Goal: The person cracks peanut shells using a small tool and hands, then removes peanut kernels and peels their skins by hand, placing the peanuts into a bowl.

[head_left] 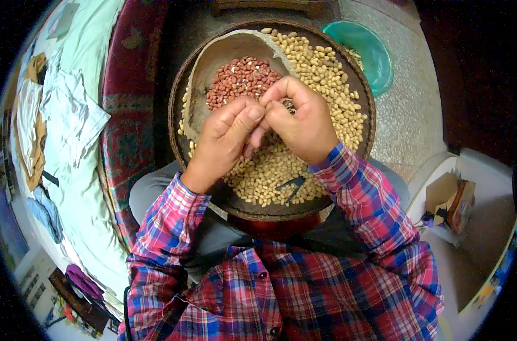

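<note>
My left hand (227, 133) and my right hand (301, 116) meet over a round tray (176, 108). Thumbs and fingers of both are pinched together at one spot; whatever sits between the tips is too small and covered to make out. Just beyond them a pale, rough-walled bowl (198, 111) holds shelled red-skinned peanuts (241, 79), with a few whitish bits among them. Unshelled peanuts (326, 79) spread over the tray's right side and its near part, below my hands. On the near ones lies a black V-shaped tool (292, 187).
A green basin (363, 54) stands past the tray at the upper right, with pale pieces in it. To the left is a bed with a light green sheet (82, 187) and crumpled clothes (73, 108). An open cardboard box (440, 196) sits at the right.
</note>
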The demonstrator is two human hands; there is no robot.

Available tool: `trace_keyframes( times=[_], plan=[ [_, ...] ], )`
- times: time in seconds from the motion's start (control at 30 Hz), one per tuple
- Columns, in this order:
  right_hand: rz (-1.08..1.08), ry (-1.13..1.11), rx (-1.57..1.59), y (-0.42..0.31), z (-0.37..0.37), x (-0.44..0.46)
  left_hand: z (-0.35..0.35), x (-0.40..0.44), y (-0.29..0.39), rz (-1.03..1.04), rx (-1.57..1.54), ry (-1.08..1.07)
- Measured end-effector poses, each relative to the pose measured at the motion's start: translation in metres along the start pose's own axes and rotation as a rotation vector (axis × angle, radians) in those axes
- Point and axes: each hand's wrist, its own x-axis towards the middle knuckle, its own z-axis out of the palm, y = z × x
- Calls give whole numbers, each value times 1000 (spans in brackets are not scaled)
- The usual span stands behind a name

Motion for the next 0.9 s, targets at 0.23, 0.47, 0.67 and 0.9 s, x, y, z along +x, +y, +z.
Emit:
trace_keyframes(
  times=[0.23, 0.47, 0.67, 0.9],
  plan=[
    [397, -79, 626, -9, -8, 2, -8, 8, 4, 130, 175, 69],
    [429, 8, 733, -11, -13, 5, -25, 13, 4, 444, 950, 317],
    [455, -18, 708, -11, -17, 4, -22, 14, 10, 426, 807, 341],
    [449, -32, 744, -11, -14, 4, -21, 9, 19, 421, 810, 339]
  ],
)
